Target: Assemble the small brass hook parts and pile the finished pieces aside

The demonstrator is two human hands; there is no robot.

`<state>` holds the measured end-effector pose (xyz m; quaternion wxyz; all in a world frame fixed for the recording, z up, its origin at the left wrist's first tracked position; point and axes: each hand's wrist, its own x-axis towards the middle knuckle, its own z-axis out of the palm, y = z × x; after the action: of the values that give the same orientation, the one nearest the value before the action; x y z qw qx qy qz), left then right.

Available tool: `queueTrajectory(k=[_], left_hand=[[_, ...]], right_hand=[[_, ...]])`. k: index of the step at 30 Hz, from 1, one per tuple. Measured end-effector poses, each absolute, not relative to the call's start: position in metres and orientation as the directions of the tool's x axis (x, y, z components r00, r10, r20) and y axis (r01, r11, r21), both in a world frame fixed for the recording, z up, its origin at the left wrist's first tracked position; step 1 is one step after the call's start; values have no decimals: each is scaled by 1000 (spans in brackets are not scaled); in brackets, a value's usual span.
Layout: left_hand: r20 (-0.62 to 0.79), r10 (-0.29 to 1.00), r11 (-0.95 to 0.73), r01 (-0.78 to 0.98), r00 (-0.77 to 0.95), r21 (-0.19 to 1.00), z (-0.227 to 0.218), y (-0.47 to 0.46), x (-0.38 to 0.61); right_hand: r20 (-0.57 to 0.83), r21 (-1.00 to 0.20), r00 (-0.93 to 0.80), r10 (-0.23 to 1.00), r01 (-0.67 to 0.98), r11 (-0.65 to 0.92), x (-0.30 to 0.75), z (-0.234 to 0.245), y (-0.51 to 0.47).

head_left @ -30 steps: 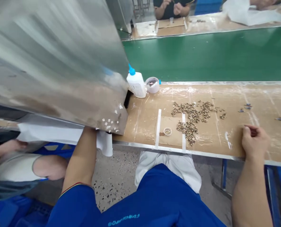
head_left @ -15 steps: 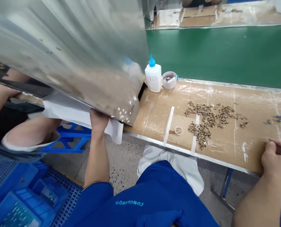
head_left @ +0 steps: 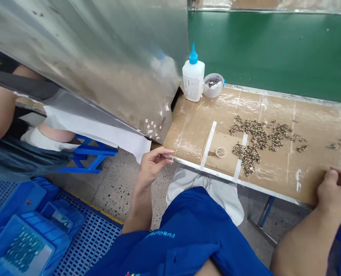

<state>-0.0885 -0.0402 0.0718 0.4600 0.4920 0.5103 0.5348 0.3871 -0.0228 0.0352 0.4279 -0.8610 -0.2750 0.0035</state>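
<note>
My left hand (head_left: 154,165) hangs just off the bench's front edge, thumb and fingertips pinched close; anything between them is too small to tell. My right hand (head_left: 333,188) rests on the cardboard-covered bench (head_left: 285,180) at its front right, fingers curled, nearest a few dark small parts (head_left: 338,144). Two heaps of small brass fittings (head_left: 258,138) lie in the middle of the bench, beside white tape strips (head_left: 208,145). A small clear ring-shaped dish (head_left: 220,152) sits between the strips. At the back stand a white glue bottle with a blue nozzle (head_left: 193,76) and a small plastic tub (head_left: 213,85).
A tilted stainless sheet (head_left: 87,65) with small white bits stuck near its corner fills the upper left, above a white sheet (head_left: 101,132). A green panel (head_left: 274,50) backs the bench. A seated co-worker (head_left: 4,115), blue stool (head_left: 92,157) and blue crate (head_left: 23,245) lie lower left.
My left hand has come out from under the steel sheet's corner, moving right toward the bench edge. The view has swung, shifting the bench, and a blue crate has come into sight.
</note>
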Motion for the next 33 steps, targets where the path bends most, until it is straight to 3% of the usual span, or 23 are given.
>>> queueTrajectory(k=[4, 7, 11, 18, 29, 33], left_hand=[[63, 989, -42, -153, 135, 987, 53, -16, -61], [-14, 983, 51, -200, 183, 978, 39, -3, -48], [-139, 959, 184, -169, 248, 968, 28, 4, -41], [-210, 895, 264, -89, 392, 960, 27, 5, -32], [2, 883, -26, 44, 470, 999, 30, 11, -16], [9, 897, -71, 124, 443, 990, 29, 13, -15]], right_hand=[[207, -753, 869, 449, 434, -494, 377, 46, -22], [188, -747, 878, 441, 420, -516, 374, 49, -22], [181, -742, 885, 429, 409, -531, 377, 45, -21], [208, -742, 878, 432, 429, -516, 389, 33, -22], [222, -814, 868, 444, 416, -406, 389, 28, -30], [243, -816, 862, 446, 430, -386, 395, 21, -31]])
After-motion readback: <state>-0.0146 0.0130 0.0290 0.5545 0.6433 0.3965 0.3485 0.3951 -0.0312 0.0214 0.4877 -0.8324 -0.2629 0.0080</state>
